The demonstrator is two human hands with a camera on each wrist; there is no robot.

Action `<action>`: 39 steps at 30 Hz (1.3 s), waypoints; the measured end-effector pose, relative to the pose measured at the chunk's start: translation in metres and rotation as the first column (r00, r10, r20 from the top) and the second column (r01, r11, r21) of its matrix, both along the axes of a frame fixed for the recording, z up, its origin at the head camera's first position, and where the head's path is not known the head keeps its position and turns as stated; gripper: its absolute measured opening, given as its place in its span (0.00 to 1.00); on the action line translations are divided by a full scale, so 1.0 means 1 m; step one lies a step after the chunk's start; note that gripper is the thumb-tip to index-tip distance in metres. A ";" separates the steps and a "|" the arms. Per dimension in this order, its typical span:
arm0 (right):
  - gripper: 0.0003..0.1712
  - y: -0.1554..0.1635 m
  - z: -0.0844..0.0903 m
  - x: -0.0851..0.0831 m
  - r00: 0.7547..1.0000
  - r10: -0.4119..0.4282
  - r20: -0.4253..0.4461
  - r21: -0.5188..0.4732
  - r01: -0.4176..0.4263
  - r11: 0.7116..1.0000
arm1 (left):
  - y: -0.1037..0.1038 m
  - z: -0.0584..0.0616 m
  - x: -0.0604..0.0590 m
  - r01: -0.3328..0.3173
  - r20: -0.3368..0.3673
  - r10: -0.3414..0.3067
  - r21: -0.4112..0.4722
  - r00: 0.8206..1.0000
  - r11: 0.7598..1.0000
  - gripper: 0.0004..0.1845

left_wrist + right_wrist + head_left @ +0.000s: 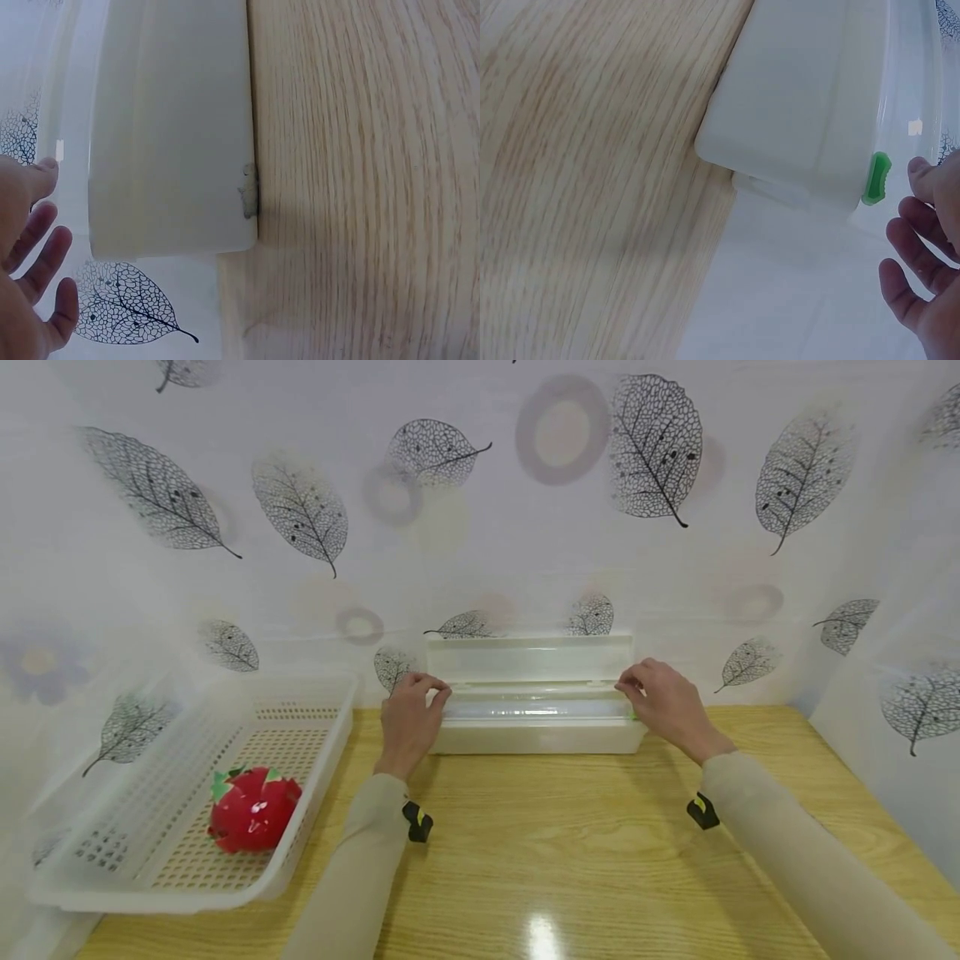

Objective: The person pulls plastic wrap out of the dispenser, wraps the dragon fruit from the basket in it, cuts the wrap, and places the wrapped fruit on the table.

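A long white cling film dispenser box (536, 737) lies at the back of the wooden table (570, 852), its lid (528, 657) standing open against the wall. A clear film roll (536, 706) shows inside. My left hand (411, 714) is at the box's left end, thumb and fingertips pinched together at the film's edge. At the right end my right hand (663, 697) pinches the same way, beside a green slider (876, 178). The wrist views show the box (172, 127) (795, 112) and only curved fingers (46, 251) (911, 289) next to it.
A white perforated basket (318, 772) stands at the left and holds a red strawberry-shaped toy (253, 807). A leaf-patterned sheet (300, 510) covers the wall behind and both sides. Bare wood lies between my forearms and the front edge.
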State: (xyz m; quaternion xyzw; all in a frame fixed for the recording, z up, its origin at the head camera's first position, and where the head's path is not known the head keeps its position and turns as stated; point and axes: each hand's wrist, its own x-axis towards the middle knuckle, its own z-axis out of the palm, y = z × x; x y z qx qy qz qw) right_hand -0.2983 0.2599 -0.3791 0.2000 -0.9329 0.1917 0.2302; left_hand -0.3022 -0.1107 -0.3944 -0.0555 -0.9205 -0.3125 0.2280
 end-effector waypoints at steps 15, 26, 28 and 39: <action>0.07 0.002 0.007 -0.004 0.999 -0.039 0.027 0.032 0.038 0.999 | 0.003 0.013 -0.005 -0.019 0.016 0.019 -0.023 1.000 1.000 0.10; 0.08 0.002 0.011 -0.004 0.998 -0.058 0.023 0.029 0.057 0.998 | 0.004 0.017 -0.004 -0.020 -0.007 0.020 -0.025 1.000 0.999 0.09; 0.08 0.002 0.012 -0.003 0.998 -0.058 0.017 0.027 0.058 0.998 | 0.004 0.018 -0.004 -0.022 -0.007 0.022 -0.023 1.000 1.000 0.09; 0.08 0.001 0.015 -0.002 0.998 -0.050 -0.034 0.022 0.050 0.998 | 0.004 0.024 -0.004 -0.021 -0.011 0.021 -0.019 1.000 1.000 0.09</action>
